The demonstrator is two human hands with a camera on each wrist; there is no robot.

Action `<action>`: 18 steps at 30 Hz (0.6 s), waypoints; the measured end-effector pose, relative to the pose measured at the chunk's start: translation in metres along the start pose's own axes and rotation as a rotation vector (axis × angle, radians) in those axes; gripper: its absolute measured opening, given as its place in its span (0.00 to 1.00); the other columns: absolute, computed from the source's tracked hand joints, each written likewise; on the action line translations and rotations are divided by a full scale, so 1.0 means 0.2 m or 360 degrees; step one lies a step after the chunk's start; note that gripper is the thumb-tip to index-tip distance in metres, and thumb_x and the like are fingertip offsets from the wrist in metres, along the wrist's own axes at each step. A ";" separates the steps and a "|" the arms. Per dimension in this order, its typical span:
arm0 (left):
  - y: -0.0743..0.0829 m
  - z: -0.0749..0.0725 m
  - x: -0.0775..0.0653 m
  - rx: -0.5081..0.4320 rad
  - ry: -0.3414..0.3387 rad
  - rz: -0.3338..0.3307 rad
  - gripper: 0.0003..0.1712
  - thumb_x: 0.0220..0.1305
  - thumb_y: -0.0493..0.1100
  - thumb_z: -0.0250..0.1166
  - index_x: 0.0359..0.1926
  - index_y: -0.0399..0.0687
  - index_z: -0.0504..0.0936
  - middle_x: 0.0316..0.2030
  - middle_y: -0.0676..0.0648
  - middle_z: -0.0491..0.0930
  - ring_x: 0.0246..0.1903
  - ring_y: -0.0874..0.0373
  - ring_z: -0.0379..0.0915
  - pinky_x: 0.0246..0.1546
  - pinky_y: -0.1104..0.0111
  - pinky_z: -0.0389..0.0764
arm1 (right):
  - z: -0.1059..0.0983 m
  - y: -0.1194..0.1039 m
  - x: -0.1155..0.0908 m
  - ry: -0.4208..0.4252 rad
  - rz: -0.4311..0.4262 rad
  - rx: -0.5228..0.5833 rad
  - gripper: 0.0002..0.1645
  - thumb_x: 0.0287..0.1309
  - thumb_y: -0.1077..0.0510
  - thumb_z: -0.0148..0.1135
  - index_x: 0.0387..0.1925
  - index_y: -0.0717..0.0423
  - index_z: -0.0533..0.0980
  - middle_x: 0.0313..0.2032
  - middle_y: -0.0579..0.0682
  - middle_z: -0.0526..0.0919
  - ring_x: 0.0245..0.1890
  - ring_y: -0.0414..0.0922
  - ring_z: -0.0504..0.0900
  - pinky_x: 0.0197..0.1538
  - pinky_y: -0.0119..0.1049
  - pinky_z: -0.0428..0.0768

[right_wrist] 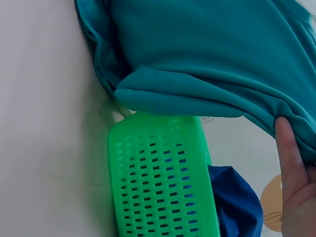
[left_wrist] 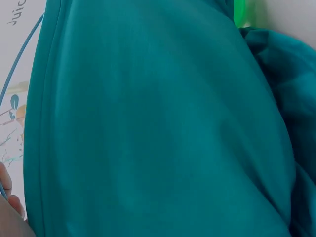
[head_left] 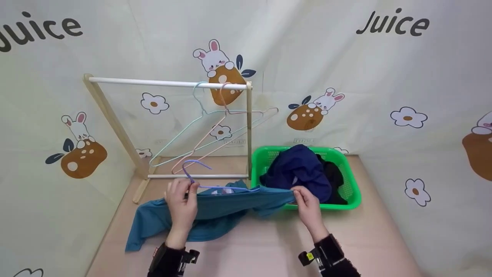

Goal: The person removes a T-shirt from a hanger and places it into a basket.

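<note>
A teal shirt [head_left: 215, 204] hangs between both hands above the table, its left sleeve drooping onto the surface. My left hand [head_left: 181, 204] pinches a purple-blue hanger [head_left: 196, 161] just below its hook. One arm of that hanger runs right into the shirt's neck opening; its tip is hidden by cloth. My right hand [head_left: 307, 206] pinches the shirt's shoulder near the right sleeve, beside the basket. In the right wrist view, the right hand's fingers [right_wrist: 289, 153] press into folded teal fabric [right_wrist: 207, 54]. Teal cloth [left_wrist: 148, 118] fills most of the left wrist view.
A wooden rack [head_left: 115, 123] with a white rod [head_left: 153, 82] stands behind the shirt. A mint hanger [head_left: 177, 134] and a pink hanger [head_left: 203, 144] hang on it. At right, a green basket [head_left: 355, 192] holds navy clothing [head_left: 298, 169] and black clothing [head_left: 333, 177].
</note>
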State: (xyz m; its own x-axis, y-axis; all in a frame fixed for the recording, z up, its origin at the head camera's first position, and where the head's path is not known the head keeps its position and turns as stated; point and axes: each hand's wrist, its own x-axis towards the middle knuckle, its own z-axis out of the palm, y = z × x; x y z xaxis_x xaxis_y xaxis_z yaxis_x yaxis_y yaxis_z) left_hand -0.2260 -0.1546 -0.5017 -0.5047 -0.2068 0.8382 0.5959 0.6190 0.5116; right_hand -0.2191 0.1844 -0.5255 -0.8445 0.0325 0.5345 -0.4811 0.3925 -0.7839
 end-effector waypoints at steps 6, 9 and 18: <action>-0.03 -0.03 0.02 -0.0048 0.0069 0.0010 0.14 0.67 0.46 0.63 0.29 0.41 0.79 0.28 0.45 0.75 0.29 0.51 0.64 0.37 0.61 0.58 | -0.02 -0.01 0.02 0.0055 0.0104 0.0011 0.08 0.68 0.71 0.54 0.36 0.67 0.79 0.33 0.56 0.83 0.30 0.44 0.79 0.36 0.28 0.76; -0.04 -0.04 0.02 -0.0047 0.0072 0.0029 0.21 0.70 0.53 0.59 0.28 0.41 0.78 0.26 0.45 0.72 0.28 0.51 0.62 0.36 0.61 0.57 | -0.03 0.01 0.02 0.0060 0.0176 0.0037 0.08 0.69 0.70 0.53 0.37 0.68 0.79 0.34 0.57 0.83 0.31 0.41 0.79 0.37 0.32 0.78; -0.03 -0.05 0.04 -0.0073 0.0109 -0.0021 0.10 0.59 0.23 0.62 0.26 0.35 0.73 0.23 0.42 0.65 0.28 0.54 0.58 0.36 0.69 0.56 | -0.04 0.04 0.01 0.0077 0.0281 0.0121 0.09 0.70 0.69 0.52 0.39 0.69 0.78 0.34 0.57 0.82 0.33 0.40 0.78 0.38 0.31 0.79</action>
State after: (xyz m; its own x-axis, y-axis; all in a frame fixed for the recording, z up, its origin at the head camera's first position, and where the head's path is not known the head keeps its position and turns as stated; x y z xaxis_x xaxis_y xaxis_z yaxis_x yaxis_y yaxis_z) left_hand -0.2279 -0.1677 -0.4956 -0.4698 -0.2670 0.8414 0.6182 0.5809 0.5295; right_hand -0.2235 0.1953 -0.5286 -0.9058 0.1397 0.4000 -0.3446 0.3063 -0.8873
